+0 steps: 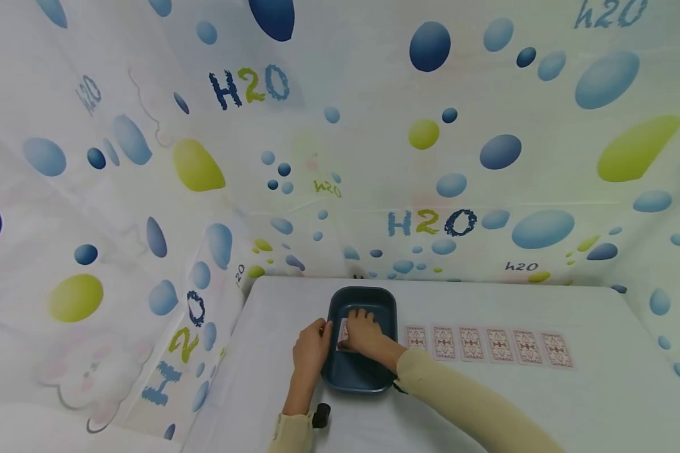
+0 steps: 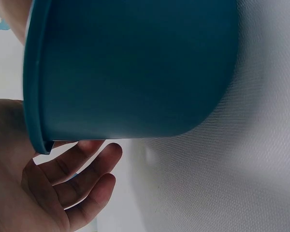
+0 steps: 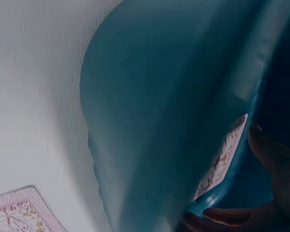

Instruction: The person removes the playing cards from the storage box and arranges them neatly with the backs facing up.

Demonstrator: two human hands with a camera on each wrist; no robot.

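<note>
A dark blue tray [image 1: 360, 385] lies on the white table, its wall [image 2: 135, 67] filling much of the left wrist view. My left hand [image 1: 310, 349] holds the tray's left side at the rim, its loosely bent fingers [image 2: 94, 183] beside the outer wall. Inside the tray is a playing card [image 1: 342, 333] with a red-patterned back. Over it reaches my right hand [image 1: 365, 333], thumb near one end of the card and fingers near the other. In the right wrist view the card [image 3: 224, 157] shows between thumb and fingers; the fingertips are partly hidden.
Several face-down playing cards [image 1: 471, 343] form a row to the right of the tray. One card [image 3: 21, 212] shows in the right wrist view's lower corner. A small black object [image 1: 321, 415] is beside the left sleeve. A patterned curtain [image 1: 362, 157] hangs behind the table.
</note>
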